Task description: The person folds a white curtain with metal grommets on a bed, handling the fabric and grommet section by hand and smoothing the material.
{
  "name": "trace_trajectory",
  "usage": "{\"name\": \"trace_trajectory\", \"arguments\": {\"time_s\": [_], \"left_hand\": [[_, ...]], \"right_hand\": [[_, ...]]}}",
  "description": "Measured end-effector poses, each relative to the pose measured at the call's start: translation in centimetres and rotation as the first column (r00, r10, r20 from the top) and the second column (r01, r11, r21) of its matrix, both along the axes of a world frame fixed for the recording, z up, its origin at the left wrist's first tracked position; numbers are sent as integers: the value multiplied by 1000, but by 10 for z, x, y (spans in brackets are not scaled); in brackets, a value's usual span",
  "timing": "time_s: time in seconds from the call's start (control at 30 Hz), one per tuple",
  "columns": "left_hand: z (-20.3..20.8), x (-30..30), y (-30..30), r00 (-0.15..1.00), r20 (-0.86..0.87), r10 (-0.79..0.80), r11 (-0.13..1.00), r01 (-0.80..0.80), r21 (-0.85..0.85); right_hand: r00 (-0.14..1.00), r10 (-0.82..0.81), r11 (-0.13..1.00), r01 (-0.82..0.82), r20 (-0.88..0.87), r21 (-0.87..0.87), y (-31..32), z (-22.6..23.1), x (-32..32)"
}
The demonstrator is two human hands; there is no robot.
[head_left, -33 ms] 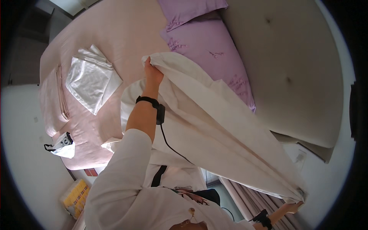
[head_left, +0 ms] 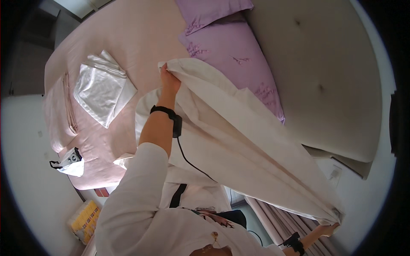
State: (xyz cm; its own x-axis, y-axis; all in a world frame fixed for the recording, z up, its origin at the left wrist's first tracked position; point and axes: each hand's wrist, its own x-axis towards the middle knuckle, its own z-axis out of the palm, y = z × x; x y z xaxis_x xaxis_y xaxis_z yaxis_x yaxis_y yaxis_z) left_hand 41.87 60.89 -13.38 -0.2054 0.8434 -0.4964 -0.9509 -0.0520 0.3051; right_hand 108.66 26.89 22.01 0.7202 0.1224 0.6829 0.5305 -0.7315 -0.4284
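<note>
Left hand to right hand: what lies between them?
In the head view, the off-white cloth spans the stretch between the left hand and the right hand, each gripping it.

Free to pass over bed (head_left: 141, 40) between left hand (head_left: 171, 82) and folded cloth (head_left: 100, 91). Blocked toward headboard (head_left: 316, 55) by purple pillow (head_left: 226, 45). Barred across to right hand (head_left: 329, 229) by stretched cloth (head_left: 243, 132), crowded there by curtain (head_left: 273, 219).

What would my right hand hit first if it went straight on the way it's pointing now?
Probably the wall, just past the corner of the cloth your right hand holds; how far off is unclear from this view.
</note>
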Motion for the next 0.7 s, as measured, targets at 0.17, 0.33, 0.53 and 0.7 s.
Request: {"name": "trace_trajectory", "arguments": {"time_s": [0.17, 0.33, 0.53, 0.7], "left_hand": [[20, -53, 1, 862, -507, 13, 999, -35, -35], [48, -70, -12, 53, -675, -736, 667, 229, -709], [-77, -42, -57, 161, -458, -874, 451, -76, -889], [-86, -19, -71, 505, -433, -747, 410, -164, -897]], "right_hand": [[999, -33, 999, 33, -10, 14, -15, 6, 11], [998, -67, 998, 66, -7, -16, -28, 1, 10], [997, -78, 995, 78, -1, -57, -37, -15, 15], [993, -113, 990, 114, 24, -86, -48, -19, 15]]}}
